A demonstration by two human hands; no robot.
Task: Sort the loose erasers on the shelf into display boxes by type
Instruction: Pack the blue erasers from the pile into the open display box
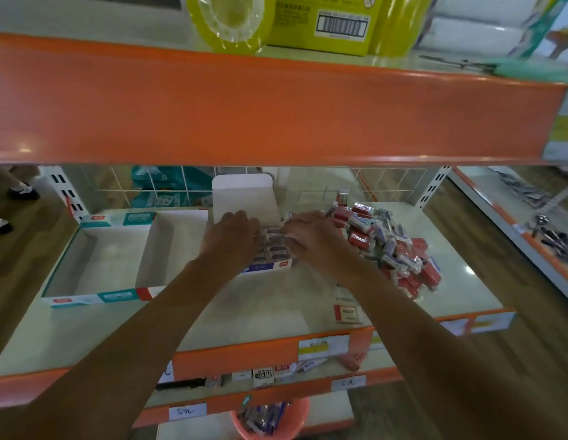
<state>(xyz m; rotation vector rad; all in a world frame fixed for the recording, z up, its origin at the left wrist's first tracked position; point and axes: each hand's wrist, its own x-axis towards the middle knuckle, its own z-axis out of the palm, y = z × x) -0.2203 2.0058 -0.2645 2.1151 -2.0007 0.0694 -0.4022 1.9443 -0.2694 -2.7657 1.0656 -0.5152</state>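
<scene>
**Square up the blue rows before adding more**

Both hands work over the blue display box (266, 267) in the middle of the shelf (260, 309). The left hand (231, 231) lies flat on the packed rows, its grip slack and empty. The right hand (308, 233) curls at the box edge, and I cannot tell what its grip holds. Level the rows first, then draw matching pieces from the loose erasers (387, 242) just to the right.

This is looking like a shop. Tiered metal shelves (276, 115) with orange front edges are standing on slotted white uprights (433, 188), and handwritten price tags (348, 382) are sitting along those edges. A heap of wrapped erasers (390, 246) is lying on the middle shelf (276, 300) beside open cardboard display boxes (95, 296). A yellow carton (295, 23) on the top tier is showing a printed barcode, a second shelf unit (511, 198) is carrying goods at the right, and an orange basket (300, 414) of packets is standing below.
</scene>
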